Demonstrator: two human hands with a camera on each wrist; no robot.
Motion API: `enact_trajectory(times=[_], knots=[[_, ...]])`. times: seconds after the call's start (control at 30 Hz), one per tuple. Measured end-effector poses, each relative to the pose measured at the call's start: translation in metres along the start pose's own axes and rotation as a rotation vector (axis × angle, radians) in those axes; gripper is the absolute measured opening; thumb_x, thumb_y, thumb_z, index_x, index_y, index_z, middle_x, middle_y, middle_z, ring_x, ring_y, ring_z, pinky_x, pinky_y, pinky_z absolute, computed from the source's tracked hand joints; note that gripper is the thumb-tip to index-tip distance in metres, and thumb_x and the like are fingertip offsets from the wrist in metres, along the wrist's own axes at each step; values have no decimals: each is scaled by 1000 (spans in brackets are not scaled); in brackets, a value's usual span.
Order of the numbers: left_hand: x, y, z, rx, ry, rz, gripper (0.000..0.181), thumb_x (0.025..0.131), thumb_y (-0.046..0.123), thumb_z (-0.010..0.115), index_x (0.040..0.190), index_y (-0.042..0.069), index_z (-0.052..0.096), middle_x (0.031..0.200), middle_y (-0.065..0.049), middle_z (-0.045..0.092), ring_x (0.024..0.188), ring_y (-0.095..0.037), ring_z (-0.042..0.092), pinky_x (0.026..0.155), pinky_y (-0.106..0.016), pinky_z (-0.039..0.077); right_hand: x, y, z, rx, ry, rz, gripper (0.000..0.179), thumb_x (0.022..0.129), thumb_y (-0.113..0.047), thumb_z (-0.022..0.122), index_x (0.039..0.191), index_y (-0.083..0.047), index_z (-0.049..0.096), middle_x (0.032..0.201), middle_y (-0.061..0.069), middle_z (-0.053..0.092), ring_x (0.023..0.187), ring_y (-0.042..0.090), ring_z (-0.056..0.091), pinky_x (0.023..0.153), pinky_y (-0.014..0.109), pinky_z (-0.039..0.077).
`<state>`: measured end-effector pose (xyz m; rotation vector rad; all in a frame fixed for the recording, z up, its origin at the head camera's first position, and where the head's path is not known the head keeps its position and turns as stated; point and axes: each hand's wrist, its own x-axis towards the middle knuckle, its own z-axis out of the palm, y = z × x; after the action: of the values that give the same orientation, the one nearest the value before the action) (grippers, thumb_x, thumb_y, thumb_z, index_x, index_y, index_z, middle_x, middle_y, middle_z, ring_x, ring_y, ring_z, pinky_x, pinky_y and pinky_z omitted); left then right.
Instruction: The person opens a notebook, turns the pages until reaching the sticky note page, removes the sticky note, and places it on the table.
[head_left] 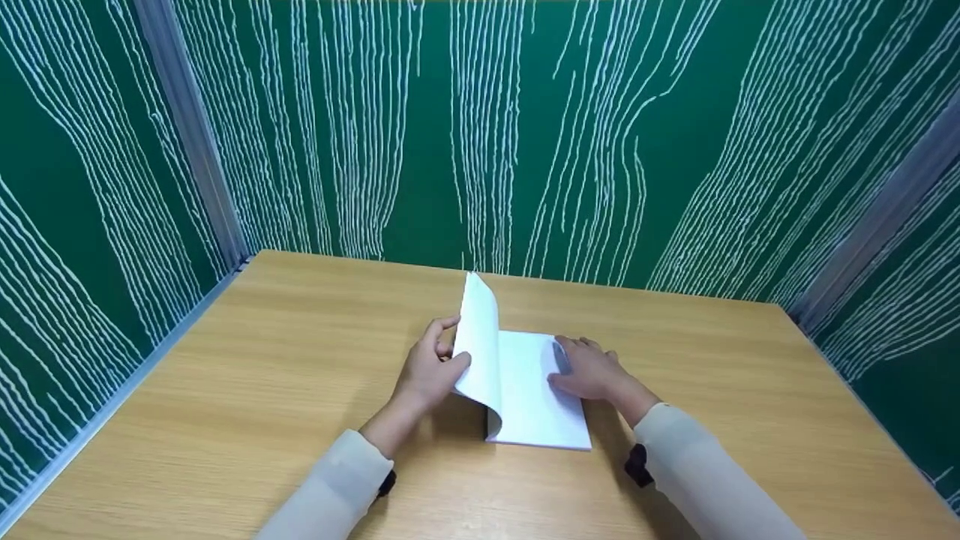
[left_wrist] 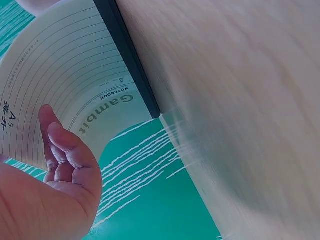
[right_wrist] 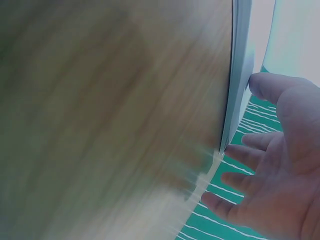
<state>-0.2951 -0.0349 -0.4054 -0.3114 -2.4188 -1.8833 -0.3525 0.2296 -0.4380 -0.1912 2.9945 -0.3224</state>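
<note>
A notebook (head_left: 541, 397) with blank-looking white pages lies on the table, opened. My left hand (head_left: 431, 367) holds its lifted cover (head_left: 478, 337) at the left edge, thumb on the inner side and fingers behind. The left wrist view shows the cover's outside (left_wrist: 75, 65), curved, lined and printed "Gambit NOTEBOOK", with a dark spine (left_wrist: 130, 60). On the right, my right hand (head_left: 596, 369) rests at the right edge of the page, thumb on the paper. In the right wrist view its fingers (right_wrist: 245, 155) spread loosely beside the notebook's edge (right_wrist: 239, 75).
The wooden table (head_left: 300, 330) spreads around the notebook. Green panels with white wavy lines (head_left: 420, 135) stand behind it and at both sides, joined by grey posts (head_left: 191, 120). Dark bands (head_left: 639, 465) show under the light sleeves (head_left: 705, 465).
</note>
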Motion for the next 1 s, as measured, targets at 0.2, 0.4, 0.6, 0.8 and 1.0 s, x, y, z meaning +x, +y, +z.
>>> enact_trajectory(times=[0.2, 0.4, 0.6, 0.8, 1.0], knots=[[0, -1, 0, -2, 2, -4, 53, 80, 20, 54, 129, 26, 36, 89, -3, 64, 76, -16, 62, 67, -29, 51, -1, 0, 0, 1, -16, 13, 78, 78, -49, 55, 140, -17, 20, 142, 10, 29, 132, 36, 13, 97, 64, 8], [1, -2, 0, 9, 11, -6, 52, 79, 21, 55, 128, 27, 37, 86, -3, 63, 76, -16, 61, 66, -29, 50, 0, 2, 0, 9, -28, 9, 79, 79, -50, 53, 140, -16, 18, 143, 9, 27, 133, 35, 11, 97, 64, 7], [0, -1, 0, 4, 0, -22, 53, 80, 21, 55, 128, 29, 36, 86, -3, 62, 77, -15, 61, 66, -28, 51, -2, 3, 0, 28, -32, 15, 81, 77, -53, 53, 140, -18, 18, 143, 8, 26, 133, 36, 9, 98, 64, 5], [0, 4, -3, -31, -40, -13, 53, 81, 15, 55, 130, 23, 35, 90, -8, 64, 77, -17, 63, 67, -31, 52, -1, 3, -1, 12, -16, -12, 81, 75, -52, 55, 139, -16, 22, 142, 8, 29, 132, 37, 12, 97, 64, 9], [-1, 6, -3, -26, -47, -13, 53, 81, 14, 54, 130, 20, 35, 89, -9, 65, 76, -18, 63, 67, -32, 52, 0, 3, -1, 9, -11, -16, 81, 74, -53, 56, 139, -17, 22, 141, 8, 31, 131, 38, 14, 97, 63, 12]])
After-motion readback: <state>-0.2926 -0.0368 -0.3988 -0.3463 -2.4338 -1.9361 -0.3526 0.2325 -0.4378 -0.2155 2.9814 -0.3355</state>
